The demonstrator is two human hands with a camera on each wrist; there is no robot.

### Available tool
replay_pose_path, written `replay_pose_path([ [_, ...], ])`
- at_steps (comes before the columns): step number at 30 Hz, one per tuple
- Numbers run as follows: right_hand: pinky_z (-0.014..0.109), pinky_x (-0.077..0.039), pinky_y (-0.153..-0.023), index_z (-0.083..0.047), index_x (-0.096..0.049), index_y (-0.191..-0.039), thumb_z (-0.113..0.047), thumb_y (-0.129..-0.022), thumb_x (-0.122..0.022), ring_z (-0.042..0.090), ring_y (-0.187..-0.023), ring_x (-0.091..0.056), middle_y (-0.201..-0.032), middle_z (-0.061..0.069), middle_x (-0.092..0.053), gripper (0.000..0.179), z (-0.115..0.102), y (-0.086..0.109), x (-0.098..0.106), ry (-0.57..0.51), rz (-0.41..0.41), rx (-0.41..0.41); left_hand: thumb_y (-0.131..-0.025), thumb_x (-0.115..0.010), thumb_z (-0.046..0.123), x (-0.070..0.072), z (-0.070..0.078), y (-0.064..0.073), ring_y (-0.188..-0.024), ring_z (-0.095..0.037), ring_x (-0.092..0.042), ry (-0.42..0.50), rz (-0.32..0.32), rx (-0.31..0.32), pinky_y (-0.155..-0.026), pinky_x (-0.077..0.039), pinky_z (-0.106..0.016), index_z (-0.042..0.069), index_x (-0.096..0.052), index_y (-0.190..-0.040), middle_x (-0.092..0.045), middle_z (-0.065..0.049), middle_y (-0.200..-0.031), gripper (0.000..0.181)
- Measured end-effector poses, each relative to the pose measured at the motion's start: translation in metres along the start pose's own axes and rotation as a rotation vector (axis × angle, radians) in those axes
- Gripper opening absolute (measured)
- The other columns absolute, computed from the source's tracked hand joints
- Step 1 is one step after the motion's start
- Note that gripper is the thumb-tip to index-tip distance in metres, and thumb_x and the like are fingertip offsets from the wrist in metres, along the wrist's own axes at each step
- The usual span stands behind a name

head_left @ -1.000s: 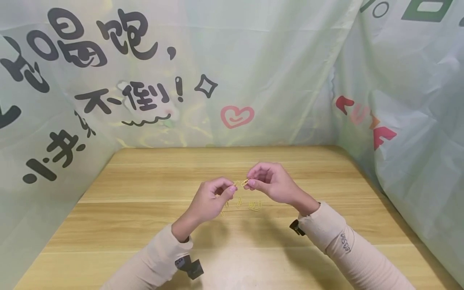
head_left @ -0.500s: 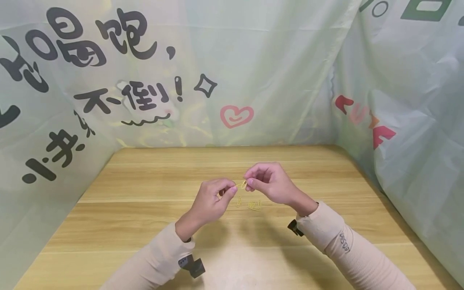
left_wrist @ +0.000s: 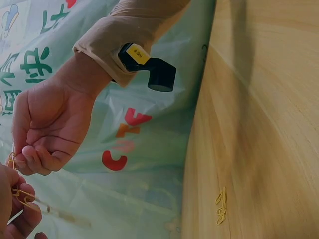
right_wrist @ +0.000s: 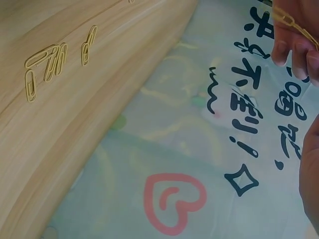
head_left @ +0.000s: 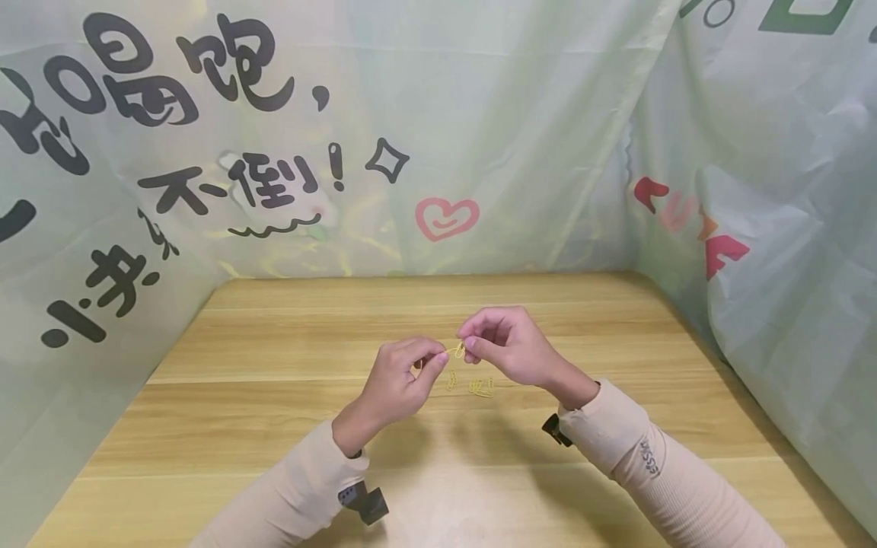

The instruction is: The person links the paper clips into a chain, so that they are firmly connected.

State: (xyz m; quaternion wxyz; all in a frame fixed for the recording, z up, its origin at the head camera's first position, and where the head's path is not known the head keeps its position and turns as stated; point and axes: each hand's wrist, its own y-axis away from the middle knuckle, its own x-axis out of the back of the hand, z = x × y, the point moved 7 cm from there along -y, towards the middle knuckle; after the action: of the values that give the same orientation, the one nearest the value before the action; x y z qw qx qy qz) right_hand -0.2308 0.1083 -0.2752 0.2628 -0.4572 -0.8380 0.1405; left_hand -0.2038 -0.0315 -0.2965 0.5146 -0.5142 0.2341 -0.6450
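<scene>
At centre frame, the left hand and right hand each pinch a yellow paperclip. Just below, more clips lie on the table.

Head view: table across lower half, cloth behind & along both sides. L hand just left of ctr, R hand just right & a bit higher, both over table; held clips btwn. Below, on table: small clip grp nr ctr, bigger clip grp to its right. R wrist view: both grps upper left, L hand upper right.
</scene>
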Motion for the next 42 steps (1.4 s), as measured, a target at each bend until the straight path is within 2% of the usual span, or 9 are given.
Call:
replay_pose_path([
  [3,0.030,-0.054,-0.057,0.013,-0.062,-0.090,0.014,-0.088,-0.055,0.015,-0.062,-0.061,-0.071,0.016,-0.062,0.008,0.001,0.000,-0.001,-0.005,-0.003,-0.015,-0.099,-0.051,0.013,0.001,0.002,0.000,-0.058,-0.009,-0.049,-0.018,0.004,-0.016,-0.051,-0.045,-0.021,0.001,-0.064,-0.083,-0.053,0.000,-0.063,0.024],
  [11,0.029,-0.053,-0.056,0.012,-0.063,-0.089,0.013,-0.088,-0.056,0.014,-0.060,-0.059,-0.069,0.010,-0.062,0.007,0.001,0.001,-0.004,-0.009,-0.002,-0.059,-0.104,-0.044,0.017,0.001,0.008,0.005,-0.056,-0.011,-0.049,-0.155,0.045,-0.133,-0.052,-0.045,-0.019,0.001,-0.064,-0.082,-0.055,-0.002,-0.065,0.033],
  [17,0.027,-0.051,-0.054,0.010,-0.064,-0.088,0.011,-0.088,-0.057,0.013,-0.059,-0.058,-0.069,0.008,-0.063,0.008,0.001,0.001,-0.010,0.010,-0.018,-0.067,-0.104,-0.041,0.016,0.001,0.011,0.007,-0.050,-0.011,-0.045,-0.228,0.084,-0.191,-0.048,-0.042,-0.017,0.000,-0.062,-0.078,-0.052,-0.003,-0.061,0.037],
  [21,0.026,-0.050,-0.052,0.012,-0.064,-0.088,0.012,-0.087,-0.057,0.012,-0.059,-0.058,-0.070,0.008,-0.063,0.007,0.001,0.002,-0.013,0.016,-0.024,-0.068,-0.103,-0.044,0.014,0.002,0.012,0.006,-0.047,-0.010,-0.042,-0.237,0.109,-0.195,-0.046,-0.038,-0.015,-0.001,-0.062,-0.075,-0.050,-0.002,-0.058,0.036],
  [25,0.026,-0.049,-0.053,0.012,-0.062,-0.090,0.011,-0.087,-0.057,0.016,-0.059,-0.058,-0.071,0.007,-0.061,0.005,0.001,0.002,-0.016,0.014,-0.029,-0.087,-0.103,-0.044,0.016,0.003,0.012,0.005,-0.048,-0.010,-0.042,-0.237,0.117,-0.172,-0.046,-0.038,-0.015,-0.001,-0.062,-0.075,-0.050,-0.002,-0.058,0.038],
  [31,0.025,-0.049,-0.056,0.009,-0.054,-0.093,0.011,-0.087,-0.056,0.023,-0.061,-0.056,-0.073,0.008,-0.057,0.006,0.003,0.002,-0.016,-0.015,-0.056,-0.115,-0.104,-0.043,0.017,0.001,0.013,0.004,-0.049,-0.010,-0.043,-0.230,0.101,-0.161,-0.047,-0.039,-0.015,-0.002,-0.063,-0.076,-0.051,-0.002,-0.059,0.039],
  [37,0.023,-0.047,-0.059,0.012,-0.048,-0.095,0.013,-0.085,-0.053,0.014,-0.066,-0.054,-0.076,0.007,-0.054,0.011,0.005,0.002,-0.020,-0.045,-0.086,-0.128,-0.100,-0.048,0.009,0.000,0.013,0.007,-0.050,-0.010,-0.044,-0.246,0.104,-0.176,-0.048,-0.040,-0.015,-0.001,-0.064,-0.077,-0.051,-0.002,-0.060,0.030],
  [42,0.027,-0.050,-0.064,0.009,-0.044,-0.097,0.014,-0.086,-0.048,0.019,-0.071,-0.055,-0.079,0.009,-0.051,0.013,0.007,0.002,-0.020,-0.049,-0.107,-0.157,-0.098,-0.051,0.008,0.000,0.012,0.006,-0.051,-0.010,-0.046,-0.243,0.081,-0.162,-0.050,-0.042,-0.015,0.000,-0.064,-0.077,-0.053,-0.002,-0.061,0.025],
])
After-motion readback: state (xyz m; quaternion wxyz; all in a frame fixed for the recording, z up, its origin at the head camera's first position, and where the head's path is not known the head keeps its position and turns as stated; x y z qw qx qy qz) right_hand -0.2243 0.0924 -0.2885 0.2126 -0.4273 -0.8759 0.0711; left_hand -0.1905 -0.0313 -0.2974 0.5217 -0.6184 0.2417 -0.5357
